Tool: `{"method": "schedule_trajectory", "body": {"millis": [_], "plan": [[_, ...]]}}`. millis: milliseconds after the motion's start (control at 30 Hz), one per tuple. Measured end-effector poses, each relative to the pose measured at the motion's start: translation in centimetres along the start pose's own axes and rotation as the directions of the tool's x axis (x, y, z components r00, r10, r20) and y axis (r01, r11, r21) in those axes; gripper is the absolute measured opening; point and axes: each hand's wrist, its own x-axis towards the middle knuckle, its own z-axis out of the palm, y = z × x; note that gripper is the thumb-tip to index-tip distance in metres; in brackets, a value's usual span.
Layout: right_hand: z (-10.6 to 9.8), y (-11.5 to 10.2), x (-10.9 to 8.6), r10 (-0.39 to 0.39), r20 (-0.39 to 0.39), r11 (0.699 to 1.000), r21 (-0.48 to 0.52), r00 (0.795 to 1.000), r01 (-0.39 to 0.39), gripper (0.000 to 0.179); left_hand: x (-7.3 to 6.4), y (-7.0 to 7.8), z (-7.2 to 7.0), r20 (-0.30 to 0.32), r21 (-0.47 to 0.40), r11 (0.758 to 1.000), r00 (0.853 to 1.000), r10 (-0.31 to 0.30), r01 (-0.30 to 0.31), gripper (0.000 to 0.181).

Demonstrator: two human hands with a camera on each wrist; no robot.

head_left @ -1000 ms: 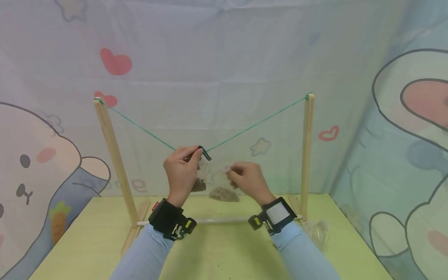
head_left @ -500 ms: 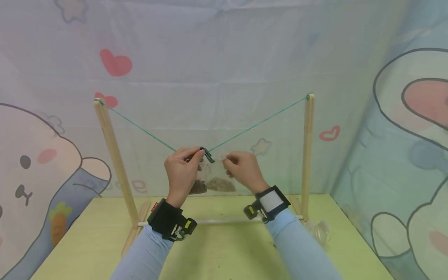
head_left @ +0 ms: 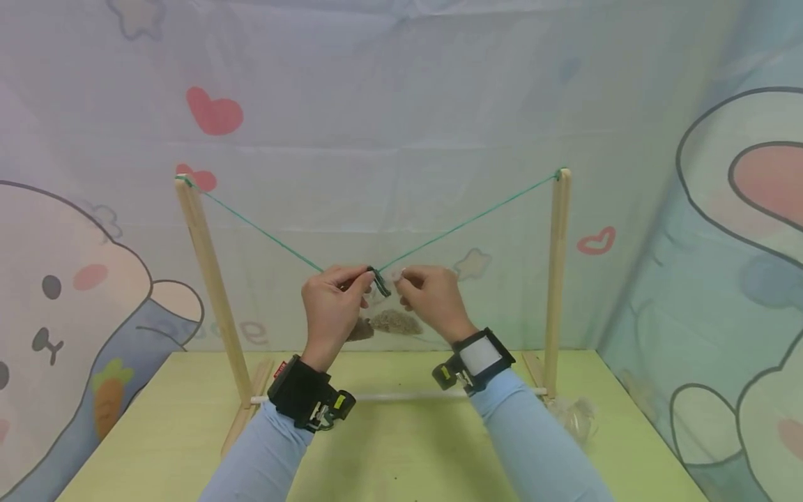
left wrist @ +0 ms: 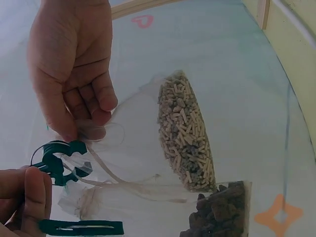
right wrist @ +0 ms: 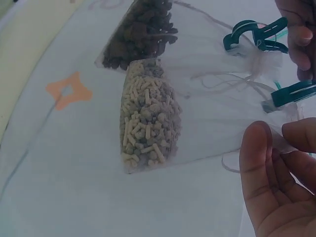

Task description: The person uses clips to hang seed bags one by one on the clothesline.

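Note:
My left hand point(head_left: 329, 307) pinches a dark green spring clip point(left wrist: 59, 160) at the green cord point(head_left: 272, 239), which sags to a V there. Facing it, my right hand point(head_left: 433, 296) pinches the top of a clear plastic bag holding pale pellets point(right wrist: 150, 118). That bag hangs off the table, its top close beside the clip; whether the clip's jaws touch the plastic, I cannot tell. Beside it hangs another clear bag, filled with dark brown lumps point(left wrist: 219, 212). A second green clip point(right wrist: 254, 35) is at this bag's gathered neck.
Two wooden posts point(head_left: 216, 293) point(head_left: 558, 279) hold the cord's ends. A white rod point(head_left: 408, 397) runs between their feet on the yellow table point(head_left: 144, 432). At the right post's foot lies another clear bag point(head_left: 577, 418). A printed cloth point(head_left: 389, 104) hangs behind.
My right hand has moved left and up towards the left hand, lifting the pellet bag with it. The left hand keeps its pinch on the clip and has shifted slightly right in view.

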Motion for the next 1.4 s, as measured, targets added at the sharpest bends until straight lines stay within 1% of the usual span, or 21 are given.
{"method": "schedule_trajectory", "body": {"millis": [167,267,400,567,700,767,833,900,1000,1100,1167,1233,1300,1400], "plan": [[-0.1,-0.2,-0.1,0.015,0.052,0.999,0.045,0.999,-0.018,0.020,-0.1,-0.1,0.3,0.018,0.027,1.000,1.000,0.007,-0.008,0.016],[-0.2,-0.2,-0.1,0.048,0.093,0.997,0.062,0.994,-0.054,0.021,-0.2,0.0,0.3,0.056,0.046,0.999,0.998,-0.011,0.009,0.021],[-0.3,0.0,-0.2,0.090,0.136,0.992,0.077,0.987,-0.101,0.022,-0.2,0.2,0.3,0.111,0.107,0.994,0.993,-0.040,0.028,0.031],[-0.4,0.2,-0.2,0.102,0.164,0.989,0.090,0.981,-0.117,0.022,-0.1,0.4,0.1,0.151,0.194,0.981,0.987,-0.047,0.017,0.035],[-0.4,0.4,-0.3,0.110,0.182,0.991,0.061,0.977,-0.123,0.019,-0.5,1.1,-0.5,0.193,0.245,0.969,0.978,-0.077,0.028,0.040],[-0.5,0.5,-0.3,0.112,0.197,0.992,0.027,0.974,-0.119,0.019,-0.7,1.4,-1.0,0.204,0.271,0.962,0.976,-0.077,0.019,0.041],[-0.6,0.6,-0.4,0.115,0.220,0.993,-0.015,0.969,-0.114,0.019,-0.9,1.7,-1.6,0.212,0.294,0.956,0.976,-0.052,-0.013,0.040],[-0.9,0.9,-0.5,0.117,0.246,0.993,-0.049,0.962,-0.108,0.020,-1.3,1.7,-2.1,0.212,0.325,0.943,0.977,-0.001,-0.070,0.038],[-1.6,1.1,-0.7,0.119,0.283,0.991,-0.090,0.952,-0.097,0.023,-2.0,1.6,-3.0,0.200,0.375,0.914,0.976,0.085,-0.156,0.033],[-2.5,1.2,-1.3,0.099,0.291,0.991,-0.120,0.952,-0.067,0.027,-3.1,1.1,-3.9,0.176,0.422,0.884,0.975,0.139,-0.202,0.033],[-3.1,1.3,-1.9,0.057,0.267,0.989,-0.144,0.962,-0.019,0.027,-4.0,0.6,-4.5,0.163,0.443,0.869,0.973,0.161,-0.218,0.034],[-3.5,1.4,-2.7,0.015,0.226,0.986,-0.165,0.974,0.023,0.027,-4.8,0.0,-5.0,0.157,0.465,0.851,0.968,0.194,-0.246,0.036],[-3.7,1.6,-3.6,-0.032,0.180,0.981,-0.184,0.983,0.066,0.029,-5.6,-0.7,-5.5,0.155,0.496,0.822,0.960,0.235,-0.281,0.038],[-3.8,2.1,-5.0,-0.103,0.118,0.967,-0.220,0.988,0.127,0.033,-6.9,-1.6,-6.0,0.159,0.547,0.772,0.945,0.285,-0.325,0.044]]}}
